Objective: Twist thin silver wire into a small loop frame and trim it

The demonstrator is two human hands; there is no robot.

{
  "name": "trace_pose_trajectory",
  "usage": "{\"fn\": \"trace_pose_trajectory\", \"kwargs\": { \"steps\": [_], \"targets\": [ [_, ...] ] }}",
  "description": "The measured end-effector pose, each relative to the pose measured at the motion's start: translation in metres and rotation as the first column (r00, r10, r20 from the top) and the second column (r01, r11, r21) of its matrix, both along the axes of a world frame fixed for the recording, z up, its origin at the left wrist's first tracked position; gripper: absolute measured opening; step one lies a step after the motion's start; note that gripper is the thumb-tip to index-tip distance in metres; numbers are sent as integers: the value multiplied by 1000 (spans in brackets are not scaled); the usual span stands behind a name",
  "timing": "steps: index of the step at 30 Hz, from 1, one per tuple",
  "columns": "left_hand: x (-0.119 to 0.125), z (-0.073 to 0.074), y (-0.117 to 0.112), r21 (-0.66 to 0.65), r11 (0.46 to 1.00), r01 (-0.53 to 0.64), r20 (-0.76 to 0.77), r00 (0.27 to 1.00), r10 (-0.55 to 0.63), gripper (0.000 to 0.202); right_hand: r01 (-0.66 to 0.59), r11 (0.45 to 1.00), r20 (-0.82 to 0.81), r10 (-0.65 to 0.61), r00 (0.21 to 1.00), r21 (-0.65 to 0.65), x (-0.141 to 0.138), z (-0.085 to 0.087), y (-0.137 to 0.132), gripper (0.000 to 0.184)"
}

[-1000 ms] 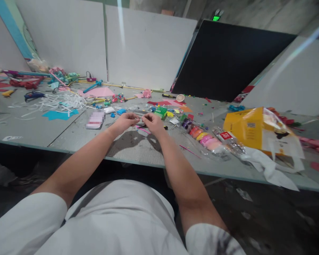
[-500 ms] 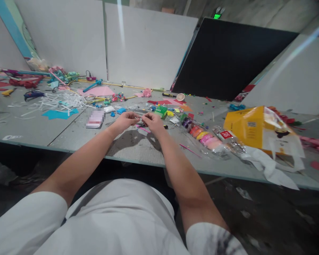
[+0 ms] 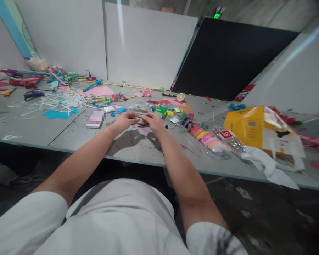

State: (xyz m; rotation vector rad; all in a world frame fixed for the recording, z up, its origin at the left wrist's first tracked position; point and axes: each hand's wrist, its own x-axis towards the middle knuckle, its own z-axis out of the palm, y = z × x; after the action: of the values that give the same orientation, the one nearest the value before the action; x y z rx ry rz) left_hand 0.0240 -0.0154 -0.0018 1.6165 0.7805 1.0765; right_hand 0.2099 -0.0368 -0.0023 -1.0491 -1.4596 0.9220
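Observation:
My left hand (image 3: 126, 121) and my right hand (image 3: 152, 122) meet above the near part of the grey table (image 3: 138, 150). Thumb and fingers of each are pinched together, tip close to tip. Something tiny and pale seems to sit between the fingertips, too small to name. Just behind my right hand is a green packet (image 3: 161, 111), with a yellow lump (image 3: 170, 113) beside it. Blue lumps (image 3: 121, 111) lie behind my left hand. Under the hands a thin pink stick (image 3: 144, 129) and a dark tool, partly hidden, rest on the table.
To the right lie tubs of coloured clay (image 3: 202, 136) in clear plastic and a yellow bag (image 3: 244, 129). A phone-like, blurred-out object (image 3: 95, 118) is at left, before shredded white paper (image 3: 66, 101). White panels (image 3: 149, 46) and a black board (image 3: 228, 60) stand behind.
Both hands stay in nearly the same place. The fingers of my right hand have shifted slightly against those of my left.

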Motion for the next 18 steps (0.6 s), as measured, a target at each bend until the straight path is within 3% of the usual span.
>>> {"fn": "trace_pose_trajectory", "kwargs": {
  "steps": [11, 18],
  "targets": [
    [-2, 2, -4, 47, 999, 24, 2, 1000, -24, 24, -110, 977, -197, 73, 978, -182, -1, 2, -1, 34],
    [-1, 8, -9, 36, 999, -20, 4, 1000, 20, 18, -132, 962, -251, 70, 965, -239, -3, 4, -6, 35]
  ]
}}
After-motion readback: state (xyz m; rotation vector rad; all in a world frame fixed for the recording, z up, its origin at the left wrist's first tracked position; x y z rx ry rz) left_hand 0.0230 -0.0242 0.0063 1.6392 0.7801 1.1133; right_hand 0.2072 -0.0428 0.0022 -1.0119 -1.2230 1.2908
